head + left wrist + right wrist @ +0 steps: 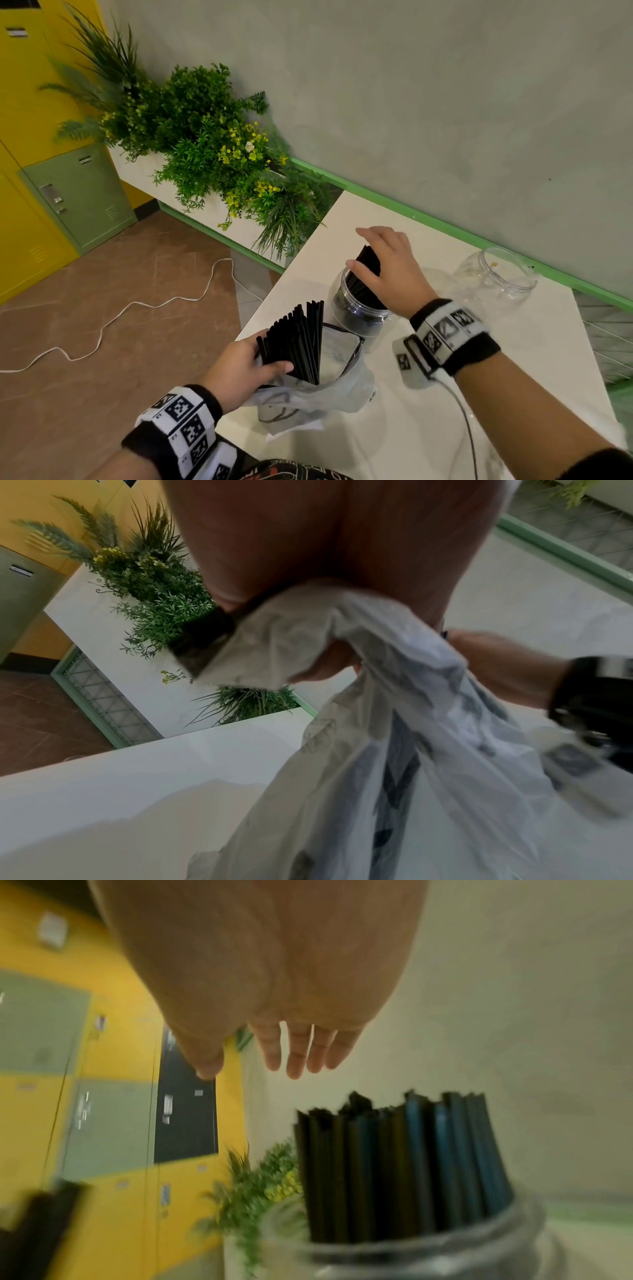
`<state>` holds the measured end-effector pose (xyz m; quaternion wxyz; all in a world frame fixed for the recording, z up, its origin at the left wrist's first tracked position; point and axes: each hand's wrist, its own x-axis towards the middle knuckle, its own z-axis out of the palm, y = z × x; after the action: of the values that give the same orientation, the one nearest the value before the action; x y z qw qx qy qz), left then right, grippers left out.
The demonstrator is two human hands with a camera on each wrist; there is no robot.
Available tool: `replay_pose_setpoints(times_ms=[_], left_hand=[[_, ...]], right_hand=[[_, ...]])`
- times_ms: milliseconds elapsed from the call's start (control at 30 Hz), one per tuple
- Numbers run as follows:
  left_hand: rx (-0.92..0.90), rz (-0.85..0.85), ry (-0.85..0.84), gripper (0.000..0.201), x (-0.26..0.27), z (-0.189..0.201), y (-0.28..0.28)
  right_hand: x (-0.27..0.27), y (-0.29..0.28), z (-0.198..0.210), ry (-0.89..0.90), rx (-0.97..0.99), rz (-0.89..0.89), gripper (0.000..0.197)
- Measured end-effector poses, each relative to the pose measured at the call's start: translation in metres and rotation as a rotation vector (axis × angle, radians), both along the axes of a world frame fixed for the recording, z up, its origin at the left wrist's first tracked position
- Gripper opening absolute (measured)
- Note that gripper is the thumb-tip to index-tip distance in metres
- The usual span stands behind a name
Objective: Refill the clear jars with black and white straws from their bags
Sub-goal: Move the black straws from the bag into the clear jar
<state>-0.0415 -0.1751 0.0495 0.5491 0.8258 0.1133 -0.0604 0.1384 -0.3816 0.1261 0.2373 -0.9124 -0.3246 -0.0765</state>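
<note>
While left hand [239,370] grips bagged straws [298,342], right hand [387,270] over jar [356,308]

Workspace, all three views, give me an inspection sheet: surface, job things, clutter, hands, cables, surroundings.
Surface: white table, against a grey wall.
Job's things: near jar upright, holding black straws; far jar looks empty; plastic bag with more black straws fanned out of its mouth. White straws: nothing seen.
Clutter: nothing seen.
Hands: left hand grips the bag and its straws; right hand is over the near jar, fingers straight above the straw tips in the right wrist view.
Cables: white cord snaking across the floor; wrist cable over the table.
Surroundings: planter of greenery, yellow and green lockers, brown floor.
</note>
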Motion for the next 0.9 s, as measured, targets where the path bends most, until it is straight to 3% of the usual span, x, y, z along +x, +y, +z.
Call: replay_pose_setpoints(times_ms=[67,100,200,333,400,533,767,900], left_hand=[[-0.007,-0.002,-0.003,0.02,0.001,-0.001,0.001],[-0.009,-0.01,-0.009,0.021,0.001,-0.001,0.001],[0.015,-0.051,-0.041,0.021,0.003,-0.002,0.0],[0.03,-0.094,-0.051,0.023,0.006,-0.002,-0.006],[0.033,-0.118,-0.06,0.026,0.006,-0.001,-0.008],[0.041,-0.112,-0.046,0.022,0.006,-0.003,-0.008],[0.022,-0.086,-0.04,0.028,0.008,-0.004,-0.004],[0.025,-0.078,-0.036,0.027,0.008,-0.006,-0.003]], right_hand=[[-0.034,-0.001,-0.004,0.254,0.327,0.031,0.063],[-0.052,-0.001,-0.01,0.378,0.401,0.055,0.066],[-0.094,0.0,-0.039,0.601,0.349,0.104,0.085],[-0.102,0.006,-0.063,0.667,0.248,0.053,0.118],[-0.101,0.011,-0.063,0.651,0.261,0.043,0.103],[-0.099,0.017,-0.064,0.633,0.318,0.022,0.042],[-0.092,0.009,-0.042,0.772,0.454,0.11,0.026],[-0.082,-0.003,-0.015,0.763,0.566,0.076,0.021]])
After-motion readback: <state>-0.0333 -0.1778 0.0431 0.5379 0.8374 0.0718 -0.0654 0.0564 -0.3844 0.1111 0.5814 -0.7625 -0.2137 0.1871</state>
